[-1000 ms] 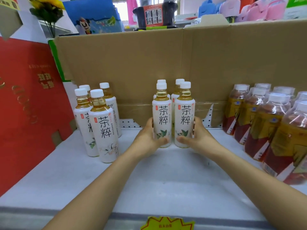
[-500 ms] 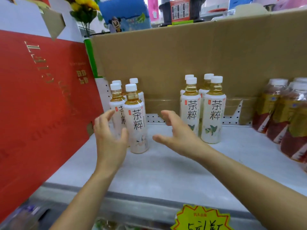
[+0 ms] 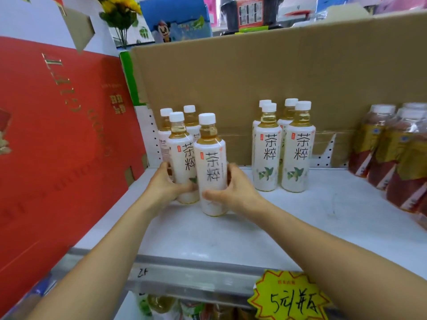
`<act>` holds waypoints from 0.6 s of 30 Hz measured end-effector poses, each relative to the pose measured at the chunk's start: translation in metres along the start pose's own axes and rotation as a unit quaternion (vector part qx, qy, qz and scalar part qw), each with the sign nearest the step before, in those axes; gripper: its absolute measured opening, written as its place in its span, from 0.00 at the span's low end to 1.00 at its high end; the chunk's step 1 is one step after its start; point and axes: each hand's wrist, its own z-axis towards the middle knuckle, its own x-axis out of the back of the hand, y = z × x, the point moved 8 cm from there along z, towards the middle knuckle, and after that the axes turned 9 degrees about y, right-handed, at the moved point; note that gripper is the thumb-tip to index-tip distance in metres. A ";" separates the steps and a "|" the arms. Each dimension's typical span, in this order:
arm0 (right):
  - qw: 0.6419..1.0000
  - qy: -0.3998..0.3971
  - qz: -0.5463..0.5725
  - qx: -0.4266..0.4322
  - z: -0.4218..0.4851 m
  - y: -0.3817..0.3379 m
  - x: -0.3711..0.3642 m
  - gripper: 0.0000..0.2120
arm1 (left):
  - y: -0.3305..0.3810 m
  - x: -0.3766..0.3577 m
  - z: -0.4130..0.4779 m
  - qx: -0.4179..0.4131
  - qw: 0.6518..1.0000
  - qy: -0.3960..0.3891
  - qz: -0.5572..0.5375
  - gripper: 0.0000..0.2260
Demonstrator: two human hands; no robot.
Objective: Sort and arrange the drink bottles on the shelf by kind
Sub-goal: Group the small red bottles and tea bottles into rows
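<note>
White shelf (image 3: 323,215): left grip (image 3: 165,184) curled round left tea bottle (image 3: 181,146), right grip (image 3: 235,192) curled round front tea bottle (image 3: 211,172).

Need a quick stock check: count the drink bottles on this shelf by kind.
White-label tea bottles: 8 (4 at the left, 4 in the middle)
Red-brown drink bottles: at least 3 in view; the right edge of the picture cuts off the group
Total: at least 11
</note>
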 end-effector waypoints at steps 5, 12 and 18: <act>0.998 0.052 -0.040 -0.002 -0.041 0.018 0.088 0.30 | 0.020 -0.056 -0.035 -0.060 0.995 -0.082 -0.011 0.38; 0.986 0.153 -0.063 -0.018 -0.054 0.047 0.176 0.29 | 0.055 -0.143 -0.078 -0.108 0.980 -0.165 -0.023 0.34; 0.986 0.153 -0.068 0.001 -0.052 0.052 0.178 0.29 | 0.063 -0.153 -0.084 -0.119 0.986 -0.117 -0.027 0.31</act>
